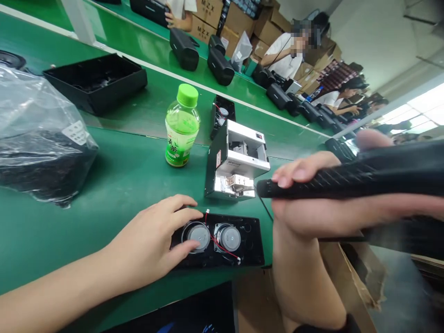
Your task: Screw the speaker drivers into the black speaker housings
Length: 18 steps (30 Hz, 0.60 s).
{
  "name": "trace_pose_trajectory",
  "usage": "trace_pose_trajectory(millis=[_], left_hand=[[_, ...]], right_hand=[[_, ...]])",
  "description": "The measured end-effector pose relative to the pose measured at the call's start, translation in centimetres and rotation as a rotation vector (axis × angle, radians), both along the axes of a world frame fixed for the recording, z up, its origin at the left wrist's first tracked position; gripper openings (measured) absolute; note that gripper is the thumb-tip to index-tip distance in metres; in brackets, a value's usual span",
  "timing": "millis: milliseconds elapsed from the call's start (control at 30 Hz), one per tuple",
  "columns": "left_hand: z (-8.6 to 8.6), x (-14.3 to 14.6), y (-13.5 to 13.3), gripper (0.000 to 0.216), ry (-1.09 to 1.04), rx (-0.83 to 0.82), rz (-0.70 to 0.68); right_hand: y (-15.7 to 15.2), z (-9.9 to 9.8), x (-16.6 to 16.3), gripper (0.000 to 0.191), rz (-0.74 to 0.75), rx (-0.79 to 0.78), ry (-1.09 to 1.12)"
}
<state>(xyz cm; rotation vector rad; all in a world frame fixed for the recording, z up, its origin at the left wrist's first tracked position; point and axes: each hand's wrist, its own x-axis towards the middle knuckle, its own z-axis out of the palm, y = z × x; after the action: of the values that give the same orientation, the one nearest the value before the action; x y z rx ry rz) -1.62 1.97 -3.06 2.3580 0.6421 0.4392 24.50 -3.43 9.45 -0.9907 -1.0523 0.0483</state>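
My left hand point(157, 243) lies on the left end of a black speaker panel point(248, 243) at the green table's near edge. Its fingers are spread and touch the left of two round speaker drivers point(198, 236); thin red and white wires run across the panel. My right hand point(312, 203) is wrapped round a long black tool point(364, 173), held level with its tip pointing left above the panel's right end. Just behind the panel stands a small white and black machine point(237, 159).
A green tea bottle point(181, 127) stands left of the machine. A clear plastic bag point(38, 134) over dark parts lies at left, a black tray point(97, 81) behind it. Black speaker housings point(220, 67) ride the far conveyor, where other people sit among cardboard boxes point(208, 16).
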Motion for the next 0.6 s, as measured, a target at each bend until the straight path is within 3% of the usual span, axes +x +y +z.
trace_pose_trajectory(millis=[67,167,233,333,433,600], left_hand=[[-0.4,-0.7,0.4,0.082,-0.069,-0.058,-0.005],[-0.9,-2.8,1.6,0.149,-0.029,-0.039,-0.073],[-1.2,-3.8,2.3,0.170,0.066,0.020,-0.151],[-1.7,-4.0,2.5,0.167,0.152,0.057,-0.203],[-1.9,-3.4,2.2,0.160,0.166,0.029,-0.150],[-1.8,-2.9,1.5,0.160,0.158,-0.019,-0.136]], right_hand=[[1.5,-0.9,0.4,0.060,0.037,0.065,0.003],[1.8,-1.7,0.4,0.066,0.127,-0.036,0.005],[1.5,-1.7,0.3,0.069,0.130,-0.107,0.005],[1.4,-1.7,0.4,0.077,0.106,-0.147,0.018],[2.0,-2.4,0.9,0.068,0.101,-0.074,0.044],[1.9,-3.2,1.8,0.073,0.229,-0.132,0.157]])
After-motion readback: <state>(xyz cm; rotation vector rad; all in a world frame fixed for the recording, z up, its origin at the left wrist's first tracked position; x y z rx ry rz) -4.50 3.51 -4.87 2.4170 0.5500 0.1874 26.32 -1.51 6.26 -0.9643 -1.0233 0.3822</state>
